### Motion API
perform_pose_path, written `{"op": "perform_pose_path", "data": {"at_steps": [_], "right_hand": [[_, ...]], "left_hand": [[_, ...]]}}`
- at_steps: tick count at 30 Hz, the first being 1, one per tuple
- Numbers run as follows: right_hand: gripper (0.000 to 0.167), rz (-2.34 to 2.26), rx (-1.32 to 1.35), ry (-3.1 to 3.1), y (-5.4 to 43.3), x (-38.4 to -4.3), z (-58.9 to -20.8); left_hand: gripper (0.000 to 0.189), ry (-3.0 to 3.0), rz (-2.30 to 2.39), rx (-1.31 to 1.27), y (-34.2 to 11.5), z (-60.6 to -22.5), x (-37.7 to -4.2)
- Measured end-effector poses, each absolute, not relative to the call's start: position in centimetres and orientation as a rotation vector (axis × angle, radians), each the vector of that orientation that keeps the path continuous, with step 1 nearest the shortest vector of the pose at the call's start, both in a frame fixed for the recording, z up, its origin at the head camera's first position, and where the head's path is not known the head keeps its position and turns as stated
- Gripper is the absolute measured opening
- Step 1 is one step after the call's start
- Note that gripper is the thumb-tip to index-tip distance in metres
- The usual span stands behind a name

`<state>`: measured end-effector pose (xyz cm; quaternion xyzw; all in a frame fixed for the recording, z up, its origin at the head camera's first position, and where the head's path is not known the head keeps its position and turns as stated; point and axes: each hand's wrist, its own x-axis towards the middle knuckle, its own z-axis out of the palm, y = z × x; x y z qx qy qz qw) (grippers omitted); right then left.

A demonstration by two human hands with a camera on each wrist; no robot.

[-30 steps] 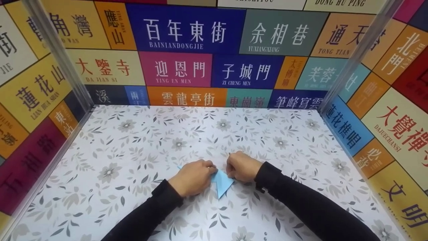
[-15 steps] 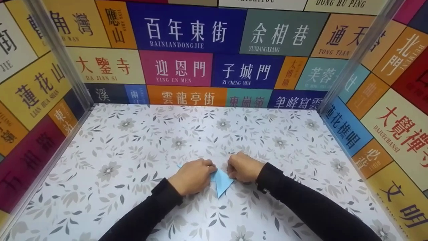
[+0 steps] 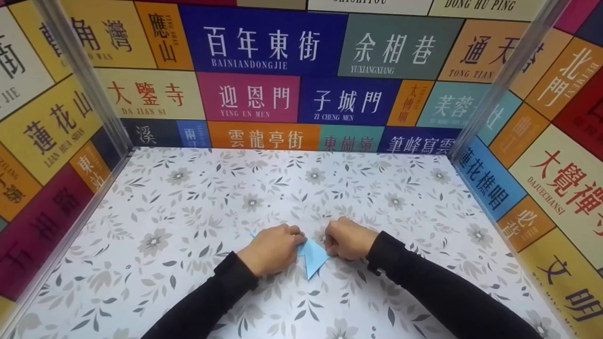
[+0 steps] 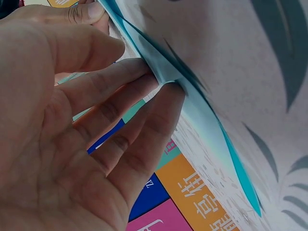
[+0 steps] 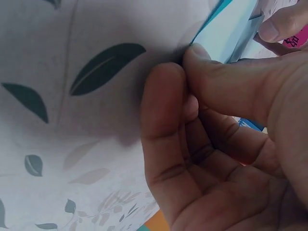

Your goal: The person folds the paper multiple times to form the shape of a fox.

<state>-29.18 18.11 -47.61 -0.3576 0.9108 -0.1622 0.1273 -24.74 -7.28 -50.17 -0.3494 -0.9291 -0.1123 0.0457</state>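
A folded sheet of light blue paper (image 3: 316, 258) lies on the patterned tabletop, one pointed corner facing the person. My left hand (image 3: 273, 249) covers its left part, and only a small tip shows beyond that hand. In the left wrist view, the extended fingertips of the left hand (image 4: 110, 110) press on the paper (image 4: 199, 113), with the thumb lifted away from it. My right hand (image 3: 347, 239) is at the paper's right corner. There, in the right wrist view, the thumb and curled forefinger of the right hand (image 5: 216, 125) pinch the paper's edge (image 5: 224, 31).
The white tabletop (image 3: 202, 197) bears a grey flower and leaf print. Upright panels with coloured lettered blocks, such as the back wall (image 3: 264, 42), enclose it at the back and both sides. Clear strips (image 3: 89, 80) run along the corners.
My right hand has shifted slightly to the right and toward the person, along the paper to its right corner. The left hand and the paper have stayed nearly still.
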Motion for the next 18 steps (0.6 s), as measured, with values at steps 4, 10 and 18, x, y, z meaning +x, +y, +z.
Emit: {"op": "perform_pose_path", "data": {"at_steps": [4,10,18], "right_hand": [[0.012,-0.480,-1.055,2.638,18.21,-29.18,-47.62],[0.012,-0.504,-1.075,2.626,18.30,-29.44,-47.47],[0.010,-0.592,-1.048,2.678,17.70,-29.60,-47.31]], "left_hand": [[0.031,-2.825,-0.343,-1.071,-7.34,-50.26,-24.81],[0.029,-2.791,-0.310,-1.083,-7.34,-50.38,-24.87],[0.027,-2.774,-0.300,-1.086,-7.28,-50.26,-24.57]]}}
